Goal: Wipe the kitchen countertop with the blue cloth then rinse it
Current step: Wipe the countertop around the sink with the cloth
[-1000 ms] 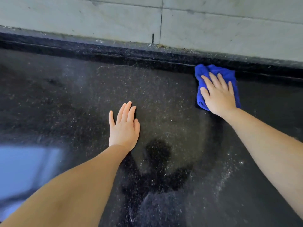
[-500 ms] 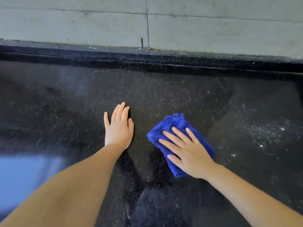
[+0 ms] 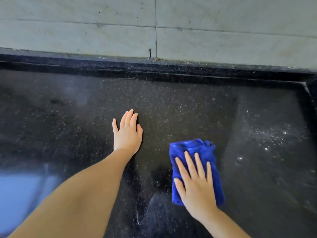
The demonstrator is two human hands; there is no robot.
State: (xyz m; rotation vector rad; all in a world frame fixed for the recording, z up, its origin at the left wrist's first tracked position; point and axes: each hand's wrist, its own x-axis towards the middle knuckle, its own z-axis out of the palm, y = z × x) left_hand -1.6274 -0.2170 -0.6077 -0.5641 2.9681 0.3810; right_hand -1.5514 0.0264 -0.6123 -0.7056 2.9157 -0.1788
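- The bench point(image 3: 171, 107) is a dark speckled stone slab that fills the view, with a raised dark lip along its far edge and a pale tiled wall point(image 3: 223, 42) behind it; a bluish reflection sits at the near left.
- The left hand point(image 3: 127, 134) lies flat on the bench, left of centre, palm down. Its fingers point(image 3: 129, 118) are straight and close together, pointing toward the wall, and hold nothing. It looks like a bracing hand rather than a working one.
- The blue cloth point(image 3: 193, 148) is bunched into a thick pad on the bench, right of centre and near the person, well apart from the left hand.
- The right hand point(image 3: 195, 182) rests on top of the cloth and presses it down. Its fingers are spread and nearly straight over the fabric, not curled round it.
- Farther right, the bench shows a glistening, wet-looking patch point(image 3: 267, 140) with bright flecks, up toward the right corner of the lip.
- Judging by this, the wiping step is in hand, and rinsing is not yet begun; no sink or tap is in view.
- The next move probably calls for steady downward pressure while sliding the pad across the parts not covered, likely the left side and the near edge, keeping the cloth from unfolding under the palm.
- For the rinse, the fingers would need to gather and grip the cloth to lift it.
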